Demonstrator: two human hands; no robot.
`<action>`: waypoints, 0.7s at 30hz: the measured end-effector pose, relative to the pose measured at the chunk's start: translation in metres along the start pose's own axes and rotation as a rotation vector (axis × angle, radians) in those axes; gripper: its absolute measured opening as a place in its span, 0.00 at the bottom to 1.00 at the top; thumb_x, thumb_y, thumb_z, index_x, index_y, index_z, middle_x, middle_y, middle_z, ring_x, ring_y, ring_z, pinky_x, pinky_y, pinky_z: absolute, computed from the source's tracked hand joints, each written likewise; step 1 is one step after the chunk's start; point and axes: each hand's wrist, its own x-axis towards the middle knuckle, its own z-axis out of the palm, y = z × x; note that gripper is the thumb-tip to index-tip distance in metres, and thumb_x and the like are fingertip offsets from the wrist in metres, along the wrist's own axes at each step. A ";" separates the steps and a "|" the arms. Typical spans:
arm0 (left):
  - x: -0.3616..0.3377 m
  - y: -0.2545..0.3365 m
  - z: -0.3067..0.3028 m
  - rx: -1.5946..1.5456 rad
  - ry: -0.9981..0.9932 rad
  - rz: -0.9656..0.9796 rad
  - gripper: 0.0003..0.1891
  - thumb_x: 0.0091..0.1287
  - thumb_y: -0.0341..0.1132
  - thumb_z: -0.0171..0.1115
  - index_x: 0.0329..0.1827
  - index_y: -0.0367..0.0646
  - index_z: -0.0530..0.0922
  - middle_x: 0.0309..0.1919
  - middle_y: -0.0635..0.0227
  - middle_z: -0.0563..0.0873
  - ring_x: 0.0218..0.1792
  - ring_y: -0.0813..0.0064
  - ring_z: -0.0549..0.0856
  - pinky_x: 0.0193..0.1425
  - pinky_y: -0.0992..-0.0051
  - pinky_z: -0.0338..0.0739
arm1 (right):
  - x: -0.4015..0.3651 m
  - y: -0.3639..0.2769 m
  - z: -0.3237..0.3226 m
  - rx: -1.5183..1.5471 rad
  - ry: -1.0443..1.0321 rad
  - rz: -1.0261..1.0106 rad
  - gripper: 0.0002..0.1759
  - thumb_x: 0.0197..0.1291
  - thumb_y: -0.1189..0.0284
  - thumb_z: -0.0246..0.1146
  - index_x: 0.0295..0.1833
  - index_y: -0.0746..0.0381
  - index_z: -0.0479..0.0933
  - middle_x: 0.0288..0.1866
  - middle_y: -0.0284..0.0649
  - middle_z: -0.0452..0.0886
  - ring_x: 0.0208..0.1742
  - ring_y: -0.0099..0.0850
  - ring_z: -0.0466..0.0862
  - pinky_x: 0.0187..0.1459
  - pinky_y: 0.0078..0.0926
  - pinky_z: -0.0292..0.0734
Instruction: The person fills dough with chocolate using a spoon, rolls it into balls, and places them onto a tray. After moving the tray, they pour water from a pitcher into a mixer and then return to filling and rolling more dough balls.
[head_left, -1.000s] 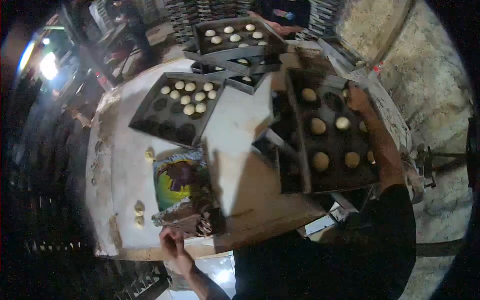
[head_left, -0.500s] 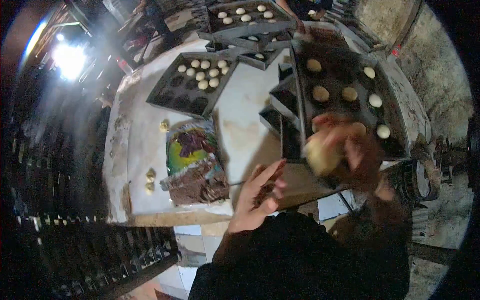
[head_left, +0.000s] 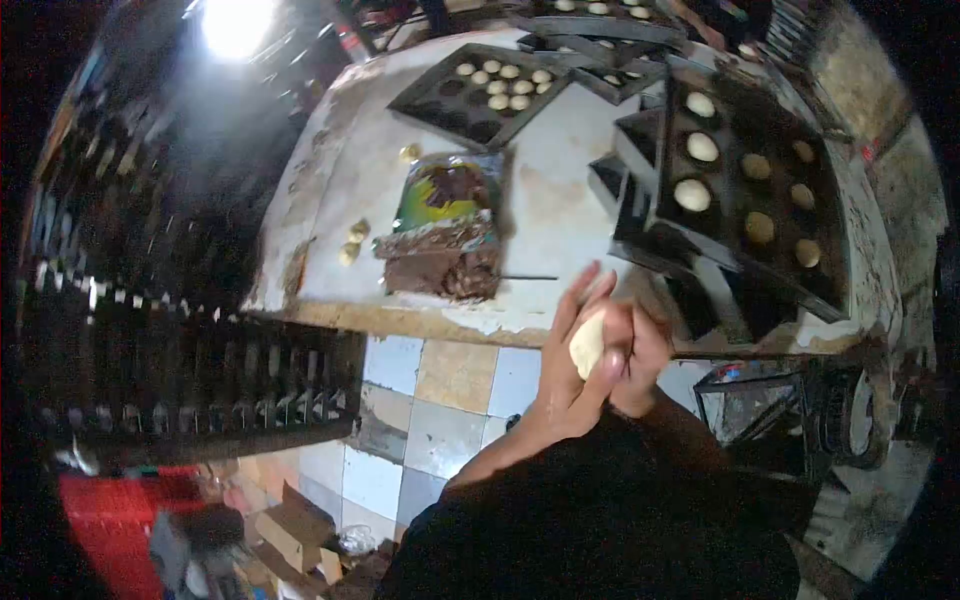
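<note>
A pale ball of dough (head_left: 587,345) sits between both my palms, just in front of the table's near edge. My left hand (head_left: 570,365) cups it from the left with fingers pointing up. My right hand (head_left: 645,360) presses against it from the right. On the table ahead, a dark baking tray (head_left: 770,180) at the right holds several dough balls in its cups. An opened foil packet with brown filling (head_left: 440,235) lies near the table edge, a thin stick (head_left: 525,277) beside it.
A second dark tray (head_left: 480,90) with several dough balls stands at the far side, more trays behind it. Small dough bits (head_left: 352,240) lie left of the packet. A metal rack (head_left: 180,370) runs along the left below the table. Tiled floor (head_left: 440,400) shows underneath.
My right hand lifted a dough ball from the right tray and brought it down to my left hand. Both hands now close around it below the table edge. The view tilted down.
</note>
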 end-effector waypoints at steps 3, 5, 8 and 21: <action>-0.023 0.017 -0.056 0.329 0.050 -0.171 0.15 0.74 0.34 0.53 0.56 0.31 0.76 0.48 0.50 0.84 0.46 0.62 0.85 0.50 0.69 0.78 | -0.007 0.018 0.056 0.053 -0.175 0.159 0.13 0.71 0.68 0.51 0.41 0.65 0.77 0.31 0.41 0.78 0.33 0.33 0.79 0.38 0.28 0.75; -0.056 -0.001 -0.107 0.057 0.181 -0.400 0.15 0.75 0.37 0.55 0.54 0.34 0.79 0.45 0.59 0.86 0.44 0.71 0.85 0.48 0.72 0.77 | -0.007 0.025 0.097 -0.281 -0.319 -0.158 0.17 0.74 0.65 0.45 0.43 0.65 0.76 0.38 0.46 0.72 0.44 0.42 0.76 0.49 0.37 0.69; -0.107 -0.029 -0.176 -0.361 0.371 -0.617 0.16 0.73 0.38 0.57 0.53 0.32 0.78 0.48 0.59 0.84 0.48 0.68 0.84 0.54 0.70 0.80 | -0.050 0.024 0.165 0.023 -0.358 0.131 0.22 0.73 0.58 0.44 0.45 0.65 0.75 0.47 0.48 0.69 0.50 0.43 0.72 0.54 0.37 0.67; -0.129 -0.055 -0.276 -0.765 0.447 -0.608 0.24 0.73 0.41 0.54 0.64 0.33 0.71 0.59 0.49 0.79 0.59 0.64 0.80 0.64 0.66 0.75 | -0.023 0.224 0.148 -1.106 -0.895 0.002 0.26 0.47 0.84 0.61 0.57 0.69 0.71 0.55 0.58 0.76 0.56 0.55 0.77 0.59 0.46 0.72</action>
